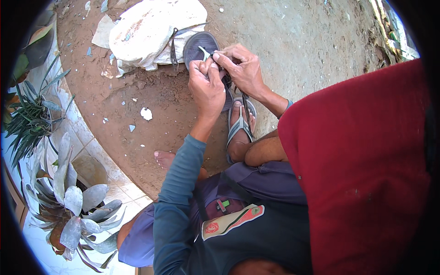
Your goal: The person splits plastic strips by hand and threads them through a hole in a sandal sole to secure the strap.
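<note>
1. Nearest us lay the purple trousers (pixel 270 181), bent at the knees.
2. A little farther and to the left, we saw a bare left foot (pixel 163 158) on the dirt.
3. To its right, the right foot (pixel 238 145) wore a grey sandal (pixel 241 123); dark strands (pixel 245 101) hung over it.
4. Beyond, the left hand (pixel 208 89) had its fingers closed on the loose sandal (pixel 200 41), at the light strap (pixel 204 52).
5. The right hand (pixel 245 71), on the right, had thumb and forefinger at the same spot; we could not tell whether they gripped anything.
6. The strap's front stood at the sole, but the hands covered the rest. We judged the work there unfinished, though what remained was hidden.
7. Farthest lay a white sack (pixel 153 32), just left of the loose sandal.
</note>
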### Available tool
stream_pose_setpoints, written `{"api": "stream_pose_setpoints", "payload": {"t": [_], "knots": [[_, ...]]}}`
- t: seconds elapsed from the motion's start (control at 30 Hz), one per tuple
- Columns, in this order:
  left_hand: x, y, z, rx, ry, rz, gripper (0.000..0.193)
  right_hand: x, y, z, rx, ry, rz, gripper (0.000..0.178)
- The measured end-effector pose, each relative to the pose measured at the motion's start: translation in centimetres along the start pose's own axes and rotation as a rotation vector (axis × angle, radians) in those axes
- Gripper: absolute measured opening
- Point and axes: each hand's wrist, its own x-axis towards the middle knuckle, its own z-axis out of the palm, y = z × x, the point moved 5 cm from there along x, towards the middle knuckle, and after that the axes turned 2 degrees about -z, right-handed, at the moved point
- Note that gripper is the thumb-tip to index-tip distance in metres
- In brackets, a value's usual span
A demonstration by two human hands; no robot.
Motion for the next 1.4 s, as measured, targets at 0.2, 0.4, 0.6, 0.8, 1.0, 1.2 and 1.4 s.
{"api": "stream_pose_setpoints", "payload": {"t": [0.2, 0.4, 0.6, 0.8, 1.0, 1.2, 1.4], "knots": [[-0.2, -0.3, -0.1, 0.062, -0.115, 0.058, 0.016, -0.5, -1.1, 0.3, -0.277, 0.025, -0.408, 0.018], [1.0, 0.9, -0.3, -0.274, -0.315, -0.267, 0.035, -0.3, -0.2, 0.0, -0.366, -0.141, -0.371, 0.02], [2.9, 0.8, -2.8, 0.185, -0.247, -0.014, 0.037, -0.2, -0.4, 0.4, -0.208, -0.313, -0.297, 0.013], [2.8, 1.7, -2.4, 0.449, -0.251, -0.009, 0.036, -0.5, -1.1, 0.8, -0.322, -0.309, -0.495, 0.014], [3.9, -1.1, -3.7, 0.005, -0.138, -0.22, 0.037, -0.3, -0.7, 1.3, -0.488, -0.371, -0.666, 0.022], [5.0, -0.7, -2.2, 0.639, 0.005, 0.03, 0.043, 2.4, -0.2, 0.8, -0.494, -0.28, -0.626, 0.015], [5.3, -2.1, -1.5, 0.479, 0.064, -0.035, 0.044, 4.7, 2.5, 1.7, -0.472, -0.232, -0.572, 0.015]]}}
